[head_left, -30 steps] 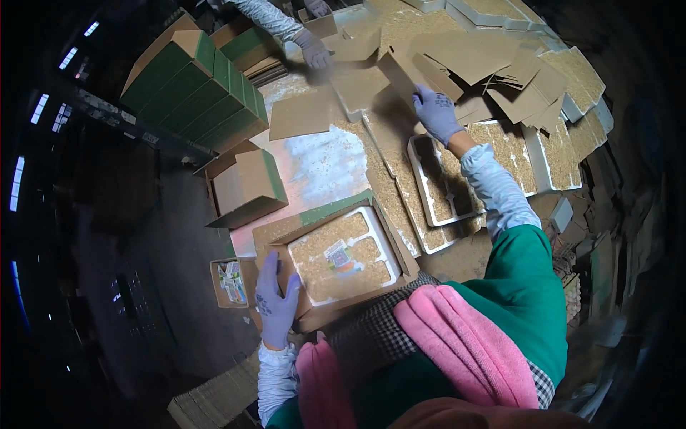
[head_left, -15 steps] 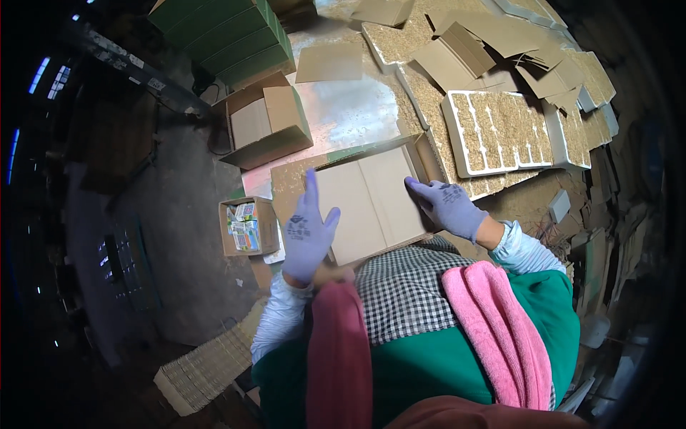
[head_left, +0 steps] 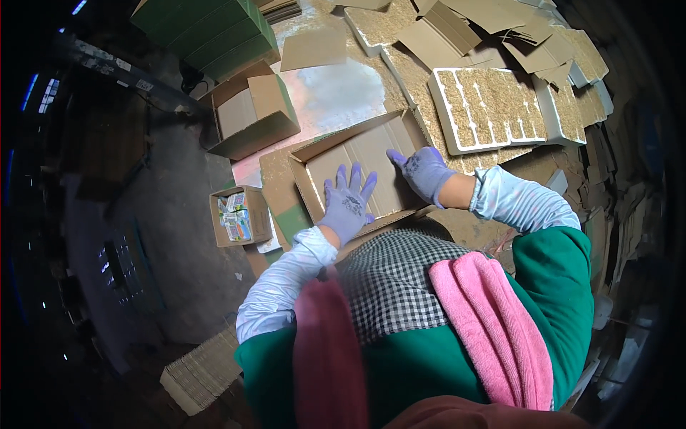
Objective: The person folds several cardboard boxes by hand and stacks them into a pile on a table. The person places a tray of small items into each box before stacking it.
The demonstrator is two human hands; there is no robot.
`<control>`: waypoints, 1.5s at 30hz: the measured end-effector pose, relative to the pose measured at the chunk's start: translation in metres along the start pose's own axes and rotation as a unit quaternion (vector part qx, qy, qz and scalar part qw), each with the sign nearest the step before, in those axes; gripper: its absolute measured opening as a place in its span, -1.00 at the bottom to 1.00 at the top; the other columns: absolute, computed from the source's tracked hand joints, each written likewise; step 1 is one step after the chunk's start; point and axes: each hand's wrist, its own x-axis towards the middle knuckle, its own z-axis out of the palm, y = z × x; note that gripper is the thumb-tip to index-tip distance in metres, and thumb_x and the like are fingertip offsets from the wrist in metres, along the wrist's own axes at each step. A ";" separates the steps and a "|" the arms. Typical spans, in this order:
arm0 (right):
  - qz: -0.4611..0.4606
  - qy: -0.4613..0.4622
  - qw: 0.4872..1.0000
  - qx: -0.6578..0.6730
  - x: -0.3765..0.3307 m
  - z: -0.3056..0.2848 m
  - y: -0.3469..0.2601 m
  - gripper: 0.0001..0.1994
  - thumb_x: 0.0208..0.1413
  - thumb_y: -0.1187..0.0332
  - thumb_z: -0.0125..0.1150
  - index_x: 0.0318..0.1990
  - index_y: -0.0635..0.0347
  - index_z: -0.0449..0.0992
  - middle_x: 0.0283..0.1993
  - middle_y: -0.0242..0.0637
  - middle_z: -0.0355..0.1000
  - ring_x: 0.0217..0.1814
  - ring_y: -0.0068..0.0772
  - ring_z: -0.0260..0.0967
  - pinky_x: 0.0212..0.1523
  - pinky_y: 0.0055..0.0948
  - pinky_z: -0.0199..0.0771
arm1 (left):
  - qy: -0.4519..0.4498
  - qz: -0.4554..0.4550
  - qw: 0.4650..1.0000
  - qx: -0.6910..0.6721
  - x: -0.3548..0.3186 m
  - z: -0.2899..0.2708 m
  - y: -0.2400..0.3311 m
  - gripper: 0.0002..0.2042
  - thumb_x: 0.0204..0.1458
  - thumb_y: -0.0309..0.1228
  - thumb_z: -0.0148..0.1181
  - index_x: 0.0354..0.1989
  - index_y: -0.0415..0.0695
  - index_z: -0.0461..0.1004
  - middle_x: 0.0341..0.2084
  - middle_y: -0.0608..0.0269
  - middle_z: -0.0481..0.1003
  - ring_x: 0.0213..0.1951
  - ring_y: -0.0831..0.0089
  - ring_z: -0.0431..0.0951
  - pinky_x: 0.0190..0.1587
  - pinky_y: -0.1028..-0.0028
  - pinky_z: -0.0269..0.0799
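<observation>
An open cardboard box (head_left: 305, 187) sits just in front of my body. Flat brown cardboard sheeting (head_left: 368, 156) lines its bottom, with crease lines running across. My left hand (head_left: 346, 207), in a purple glove, is spread open over the box's near left part, fingers on or just above the sheeting. My right hand (head_left: 424, 174), gloved alike, is at the right side of the box. One digit points left over the sheeting; the other fingers bend downward and are partly hidden. No object shows in either hand.
A second open box (head_left: 261, 132) stands at the far left, below stacked green boxes (head_left: 207, 36). A small box of colourful packets (head_left: 239, 214) is at the left. White trays of straw-coloured filling (head_left: 486, 107) and loose cardboard pieces (head_left: 439, 36) lie at the right.
The sheeting has gone down into the box, so its walls now show around it. My left hand has moved right over the box and spread its fingers; my right hand has shifted slightly up.
</observation>
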 end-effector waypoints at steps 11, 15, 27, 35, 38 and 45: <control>0.074 0.361 0.854 0.367 -0.026 0.026 0.031 -0.57 0.15 0.19 0.17 0.18 -0.02 0.42 -0.21 -0.24 0.47 -0.20 -0.16 0.48 -0.28 -0.28 0.49 | 0.359 0.067 0.908 -0.206 -0.052 -0.023 -0.052 -0.45 0.12 -0.29 0.13 0.28 -0.18 0.20 0.20 0.01 0.30 0.23 0.04 0.29 0.23 0.24 0.23; 0.004 0.281 0.808 0.517 -0.008 0.069 0.058 -0.44 0.13 0.00 0.21 0.26 -0.05 0.34 -0.14 -0.11 0.40 -0.12 -0.23 0.41 -0.08 -0.34 0.37 | 0.331 -0.127 0.789 -0.502 -0.060 0.052 -0.092 -0.27 0.05 -0.21 0.24 0.33 -0.27 0.06 0.27 -0.05 0.18 0.27 0.08 0.23 0.28 0.23 0.16; 0.001 0.206 0.482 0.851 0.053 0.077 -0.007 -0.03 -0.08 0.17 0.40 0.39 0.39 -0.08 0.36 0.05 0.07 0.39 -0.13 0.05 0.37 -0.28 0.05 | 0.266 -0.183 0.643 -0.695 -0.005 0.091 -0.074 -0.17 -0.11 -0.24 0.44 0.31 -0.31 0.13 0.13 -0.02 0.36 0.11 0.24 0.41 0.20 0.37 0.31; 0.009 0.370 0.484 0.793 0.150 -0.014 0.057 -0.65 0.32 0.31 -0.05 0.10 0.40 0.44 0.15 -0.12 0.40 0.25 -0.31 0.32 0.30 -0.33 0.30 | 0.547 -0.270 0.686 -0.396 -0.012 0.083 -0.363 -0.64 0.30 -0.29 -0.06 0.14 -0.27 0.39 0.09 0.07 0.43 0.08 0.32 0.45 0.21 0.36 0.29; -0.081 0.392 0.346 0.849 0.226 -0.065 0.064 -0.35 0.14 0.33 0.20 0.33 0.37 0.11 0.20 -0.14 0.33 0.23 -0.27 0.28 0.28 -0.40 0.25 | 0.240 -0.245 0.581 -0.738 0.012 0.106 -0.394 -0.38 0.23 0.10 -0.10 0.17 -0.24 0.38 0.19 0.18 0.37 0.20 0.29 0.34 0.28 0.34 0.18; -0.140 0.295 0.449 0.832 0.327 -0.143 0.005 -0.16 -0.01 0.20 0.37 0.38 0.27 0.05 0.26 -0.11 0.27 0.31 -0.26 0.19 0.30 -0.37 0.18 | 0.312 -0.114 0.154 -0.931 0.050 0.170 -0.405 -0.54 0.29 -0.12 -0.20 0.21 -0.15 0.32 0.10 0.19 0.43 0.13 0.27 0.40 0.22 0.30 0.26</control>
